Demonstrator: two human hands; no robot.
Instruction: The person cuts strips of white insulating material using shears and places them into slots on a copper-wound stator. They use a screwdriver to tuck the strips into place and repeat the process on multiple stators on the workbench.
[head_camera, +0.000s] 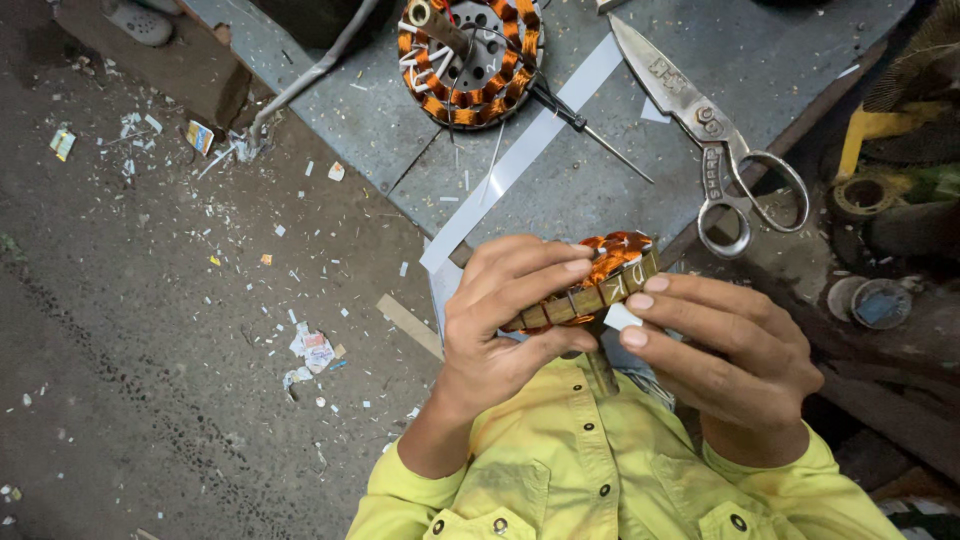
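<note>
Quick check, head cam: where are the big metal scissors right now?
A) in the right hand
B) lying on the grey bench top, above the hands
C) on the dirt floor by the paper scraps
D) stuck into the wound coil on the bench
B: the scissors lie flat on the grey bench top, untouched, while the left hand and right hand both hold a copper-wound motor coil.
</note>
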